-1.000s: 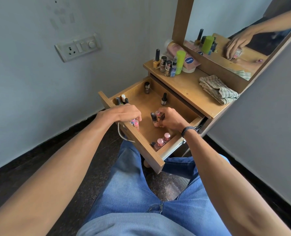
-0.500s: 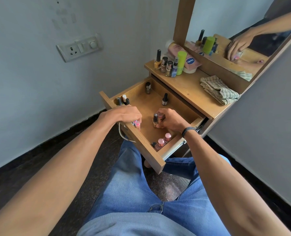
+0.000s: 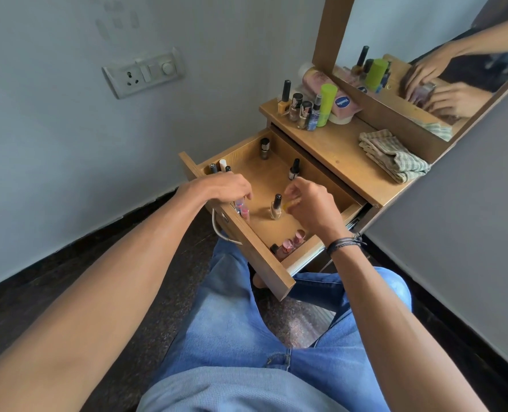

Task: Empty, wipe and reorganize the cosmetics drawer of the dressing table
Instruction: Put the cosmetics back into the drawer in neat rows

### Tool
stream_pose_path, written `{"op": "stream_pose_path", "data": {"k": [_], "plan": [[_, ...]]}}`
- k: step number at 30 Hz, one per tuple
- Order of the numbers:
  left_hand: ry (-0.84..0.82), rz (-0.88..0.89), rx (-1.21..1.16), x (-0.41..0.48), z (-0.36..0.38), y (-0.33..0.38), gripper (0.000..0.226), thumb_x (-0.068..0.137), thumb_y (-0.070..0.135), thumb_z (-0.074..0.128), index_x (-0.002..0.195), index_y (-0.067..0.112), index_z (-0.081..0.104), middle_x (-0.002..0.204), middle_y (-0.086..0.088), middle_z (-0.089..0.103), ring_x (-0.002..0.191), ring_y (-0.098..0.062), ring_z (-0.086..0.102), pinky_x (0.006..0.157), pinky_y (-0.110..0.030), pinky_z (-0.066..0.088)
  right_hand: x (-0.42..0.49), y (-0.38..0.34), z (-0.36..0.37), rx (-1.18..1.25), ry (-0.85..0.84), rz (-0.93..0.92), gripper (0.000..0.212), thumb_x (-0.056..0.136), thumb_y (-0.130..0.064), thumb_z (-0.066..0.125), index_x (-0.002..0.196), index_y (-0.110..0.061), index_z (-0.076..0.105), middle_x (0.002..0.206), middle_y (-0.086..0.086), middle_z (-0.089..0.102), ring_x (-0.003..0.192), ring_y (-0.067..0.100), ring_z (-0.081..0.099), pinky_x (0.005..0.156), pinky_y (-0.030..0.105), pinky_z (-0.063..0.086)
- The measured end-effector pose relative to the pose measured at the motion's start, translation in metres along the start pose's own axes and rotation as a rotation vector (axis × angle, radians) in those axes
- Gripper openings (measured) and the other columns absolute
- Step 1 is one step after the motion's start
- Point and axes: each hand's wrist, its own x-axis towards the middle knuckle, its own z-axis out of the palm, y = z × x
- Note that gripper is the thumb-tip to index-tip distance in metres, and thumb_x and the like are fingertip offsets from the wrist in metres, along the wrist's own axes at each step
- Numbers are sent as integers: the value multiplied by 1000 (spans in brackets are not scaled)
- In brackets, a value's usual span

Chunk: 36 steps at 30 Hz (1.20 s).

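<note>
Grey walls frame a wooden counter (image 3: 336, 150) at upper right, its drawer (image 3: 248, 234) pulled open at frame centre. The left hand (image 3: 226, 187) curls round a pink bottle (image 3: 242, 208) at the drawer's front left edge. The right hand (image 3: 312, 203), fingers bent, pinches a blurred yellowish bottle (image 3: 289, 206) just beside an upright black-capped bottle (image 3: 276, 207).

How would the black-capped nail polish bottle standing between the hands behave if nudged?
The nail polish bottle stands tall on a small base, so it would probably tip easily. It looks like glass, so it is likely rigid and breakable.
</note>
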Motion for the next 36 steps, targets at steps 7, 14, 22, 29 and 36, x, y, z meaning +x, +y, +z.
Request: {"op": "stream_pose_path", "data": {"k": [7,14,22,29,36], "plan": [[-19,-11,-99,7,-3,-8,36,102,19,34,105,29,69,103,4,68,94,-7,62,87,-35,47,0,-42,15,-191,-137,-43,9,88,-6,71,89,-14,67,91,4,67,70,17,66,60,29,58],[-16,-3,-36,13,-1,-10,38,100,14,37,100,29,73,85,21,53,78,6,47,70,-30,36,2,-55,43,-258,-309,-39,9,94,-11,61,97,-8,69,80,6,61,64,19,59,60,30,46],[-31,58,-28,19,-3,-14,39,99,11,37,97,28,72,91,11,56,80,4,49,67,-29,35,6,-51,42,-153,-375,14,17,96,-16,58,104,-10,72,74,-4,59,62,7,55,47,20,35],[-37,87,1,22,-1,-19,37,100,13,38,94,32,69,116,5,64,106,-10,57,95,-35,44,11,-50,40,-134,-405,91,5,94,-15,66,95,-11,68,73,-3,61,63,8,57,48,21,35],[-65,83,33,20,-4,-17,38,100,14,38,98,27,74,105,5,66,94,-7,59,79,-32,45,10,-54,47,-96,-360,138,21,98,-27,64,85,-11,64,69,-2,61,59,9,57,47,21,37]]}}
